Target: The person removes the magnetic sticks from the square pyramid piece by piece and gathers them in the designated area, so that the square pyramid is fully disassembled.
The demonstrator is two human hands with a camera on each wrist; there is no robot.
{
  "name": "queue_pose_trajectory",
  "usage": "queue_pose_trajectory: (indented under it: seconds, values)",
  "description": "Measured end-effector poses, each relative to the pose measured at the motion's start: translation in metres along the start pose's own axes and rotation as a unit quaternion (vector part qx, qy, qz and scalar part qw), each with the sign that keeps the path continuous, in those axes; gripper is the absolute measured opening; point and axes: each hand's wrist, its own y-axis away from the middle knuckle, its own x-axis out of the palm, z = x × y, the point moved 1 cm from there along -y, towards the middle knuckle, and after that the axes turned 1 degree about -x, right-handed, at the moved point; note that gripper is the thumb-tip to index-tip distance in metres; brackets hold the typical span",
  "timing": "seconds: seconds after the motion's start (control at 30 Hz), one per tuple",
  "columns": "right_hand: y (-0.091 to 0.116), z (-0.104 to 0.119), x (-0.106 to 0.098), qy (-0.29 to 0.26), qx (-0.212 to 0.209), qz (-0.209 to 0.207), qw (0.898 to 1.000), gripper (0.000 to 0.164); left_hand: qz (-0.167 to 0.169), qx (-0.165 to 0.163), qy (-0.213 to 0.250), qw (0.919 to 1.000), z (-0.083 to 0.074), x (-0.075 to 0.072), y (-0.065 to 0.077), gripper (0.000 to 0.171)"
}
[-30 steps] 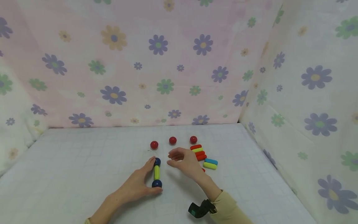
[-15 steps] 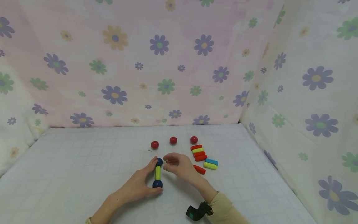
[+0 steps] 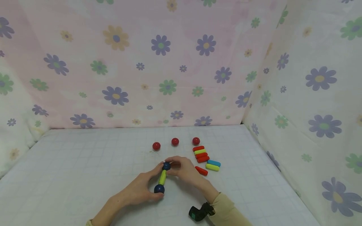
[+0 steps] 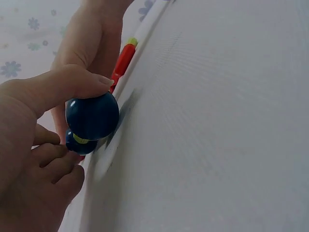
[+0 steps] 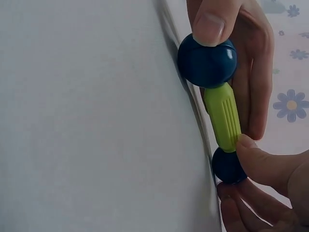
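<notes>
The yellow-green ribbed plastic rod with a dark blue ball at each end lies on the white grid-patterned counter, between both hands. Long axis runs near-to-far, far end tipped a little right. It reads as one dumbbell piece.

Left hand comes from the near-left. Thumb is curled onto the near blue ball; forefinger stretches up the left side toward the far blue ball. In the left wrist view the thumb presses on top of the near ball. So the left hand grips the dumbbell at the near end.

Right hand comes from the near-right. Its fingertips pinch the far ball; the right wrist view shows a fingertip on top of that ball, with the green rod running away to the other ball. Right hand is closed on the far ball.

Both hands touch the piece; neither is nearer. The rod lies left of the right palm and right of the left palm.

Relative to the dumbbell:
- three red balls in a row just beyond it
- stack of red and yellow-green rods beyond-right
- blue and yellow rods further right
- one loose red rod right, just beside the right hand

Whether the near ball rests on the counter or is lifted slightly: cannot tell.
</notes>
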Motion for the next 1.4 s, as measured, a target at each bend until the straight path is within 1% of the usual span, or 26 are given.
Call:
queue_pose_trajectory:
  seconds: [0.17,0.3,0.5,0.67,0.77,0.87,1.03,1.23,1.4]
  values:
    - [-0.001,-0.005,-0.007,0.03,0.02,-0.003,0.999,0.04,-0.002,-0.011,-0.01,0.9999,0.001,-0.003,0.0,0.092]
    - [0.0,-0.009,-0.011,0.048,0.035,-0.014,0.998,0.036,-0.009,-0.015,-0.007,0.9998,0.003,-0.006,0.0,0.084]
    - [0.003,-0.014,-0.012,0.07,0.05,-0.029,0.996,0.035,-0.042,-0.023,-0.006,0.9988,0.007,-0.01,-0.001,0.074]
    - [0.009,-0.013,-0.013,0.085,0.043,-0.035,0.995,0.036,-0.074,-0.035,-0.004,0.9966,0.009,-0.011,-0.003,0.073]
    - [0.012,-0.013,-0.014,0.087,0.036,-0.037,0.995,0.036,-0.096,-0.044,-0.007,0.9944,0.008,-0.01,-0.003,0.074]
    - [0.014,-0.013,-0.014,0.087,0.028,-0.037,0.995,0.035,-0.126,-0.055,-0.005,0.9904,0.007,-0.01,-0.003,0.072]
    - [0.016,-0.012,-0.014,0.085,0.02,-0.033,0.996,0.033,-0.172,-0.083,0.007,0.9816,0.005,-0.01,-0.003,0.062]
    - [0.018,-0.01,-0.014,0.081,0.013,-0.03,0.996,0.032,-0.2,-0.091,0.01,0.9756,0.004,-0.009,-0.004,0.045]
    - [0.018,-0.009,-0.014,0.082,0.01,-0.033,0.996,0.03,-0.209,-0.089,0.013,0.9737,0.004,-0.007,-0.005,0.035]
